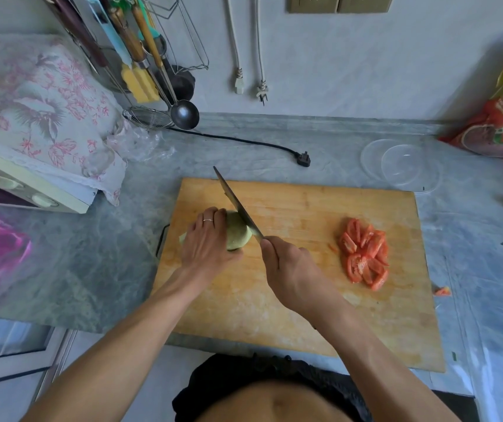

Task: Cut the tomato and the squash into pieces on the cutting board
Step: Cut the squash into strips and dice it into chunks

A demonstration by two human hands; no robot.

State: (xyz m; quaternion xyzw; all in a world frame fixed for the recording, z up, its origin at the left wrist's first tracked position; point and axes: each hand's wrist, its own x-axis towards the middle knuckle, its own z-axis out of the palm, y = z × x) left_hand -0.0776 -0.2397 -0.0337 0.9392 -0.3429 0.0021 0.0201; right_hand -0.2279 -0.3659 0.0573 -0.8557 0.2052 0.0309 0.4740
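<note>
**Knife on the squash, tomato already in pieces**

My left hand (206,239) lies over the pale green squash (238,231), fingers curled down across its top and thumb side tucked along its near edge — the squash shows only to the right of my knuckles, with a sliver of it peeking out past my hand on the left. It sits on the left part of the wooden cutting board (305,300), close to the board's left edge.

My right hand (286,269) is wrapped tight round the handle of the knife (238,204). The blade runs away from me, tilted to the left, its edge resting against the right side of the squash, just beside my left fingertips.

The cut tomato (364,254) lies in a loose heap on the right half of the board, well apart from both hands — one stray red bit (442,291) sits off the board on the grey counter (92,269). Clear plastic lids (399,164) rest beyond the board's far right corner.
</note>
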